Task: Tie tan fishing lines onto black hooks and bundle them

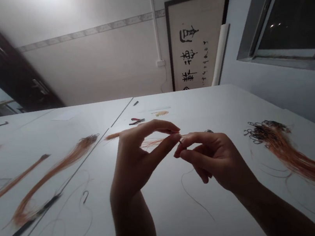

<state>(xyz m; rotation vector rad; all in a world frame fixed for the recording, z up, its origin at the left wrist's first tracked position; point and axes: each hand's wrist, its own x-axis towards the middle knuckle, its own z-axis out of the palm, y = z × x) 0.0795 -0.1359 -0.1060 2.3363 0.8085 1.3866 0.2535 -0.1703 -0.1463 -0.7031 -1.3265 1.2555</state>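
Observation:
Above the middle of the white table (177, 209), my left hand (142, 155) and my right hand (213, 153) meet at their fingertips. Thumb and index finger of my left hand pinch the upper end of a small thin piece. The thumb and index finger of my right hand press together at its lower end, and the other fingers curl in. What the small piece is cannot be made out. A thin dark line (198, 202) lies on the table below my right hand. Orange strands (152, 143) show behind my left hand.
At right lies an orange line bundle with dark hooks (266, 131). More bundles (61, 166) lie at left, near a dark strip (36, 218), a single hook (85, 196) and tangled lines. Red-handled pliers (136, 120) lie beyond my hands. A framed scroll (199, 40) leans behind.

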